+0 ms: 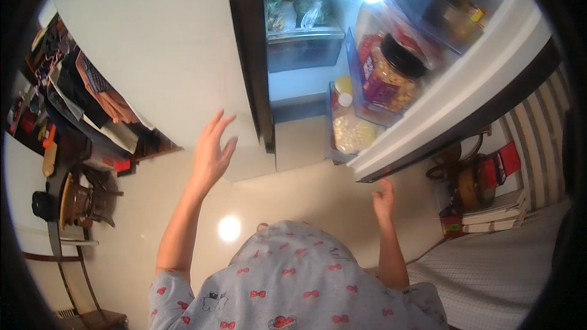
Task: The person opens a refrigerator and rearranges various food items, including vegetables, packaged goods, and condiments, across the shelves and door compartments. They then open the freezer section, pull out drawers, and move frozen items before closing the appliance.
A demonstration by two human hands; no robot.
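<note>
A refrigerator stands open before me, its lit compartment holding bagged food on glass shelves (307,34) above a clear drawer (302,55). Near the lower part of the white left panel (156,46) is my left hand (213,149), fingers apart and holding nothing; whether it touches the panel I cannot tell. My right hand (384,197) is just below the bottom corner of the open door (440,110), its fingers partly curled; contact with the door cannot be told. The door bins hold a large plastic jar with a black lid (394,73) and a white-capped container (345,99).
Clothes on hangers (91,96) and a wooden chair (85,199) are at the left. To the right are a striped curtain (541,137), a stack of books (495,220) and a bed with a checked cover (486,266). Glossy floor tiles (257,197) lie below the refrigerator.
</note>
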